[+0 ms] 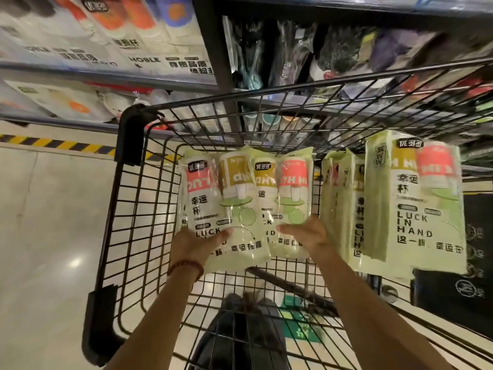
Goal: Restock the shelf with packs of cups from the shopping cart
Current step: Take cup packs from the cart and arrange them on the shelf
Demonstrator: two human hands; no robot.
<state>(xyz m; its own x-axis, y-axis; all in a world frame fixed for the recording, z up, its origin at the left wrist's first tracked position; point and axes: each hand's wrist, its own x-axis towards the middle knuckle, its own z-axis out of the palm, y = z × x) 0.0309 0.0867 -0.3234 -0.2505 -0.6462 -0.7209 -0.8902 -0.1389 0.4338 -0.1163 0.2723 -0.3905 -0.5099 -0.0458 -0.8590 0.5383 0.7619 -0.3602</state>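
Inside the black wire shopping cart (128, 225) two pale green packs of cups lie side by side. My left hand (194, 244) grips the lower end of the left pack (210, 198), thumb across its front. My right hand (306, 236) holds the lower end of the right pack (282, 193) the same way. Both packs are lifted slightly above the cart floor. More packs of the same kind (410, 198) stand upright against the cart's right side. The shelf (106, 68) with other cup packs is at the upper left, beyond the cart.
A dark shelf unit (293, 49) with bagged goods stands behind the cart's front rim. Yellow-black hazard tape (53, 144) runs along the floor by the shelf base. Pale tiled floor lies to the left. My legs show below through the cart's wire bottom.
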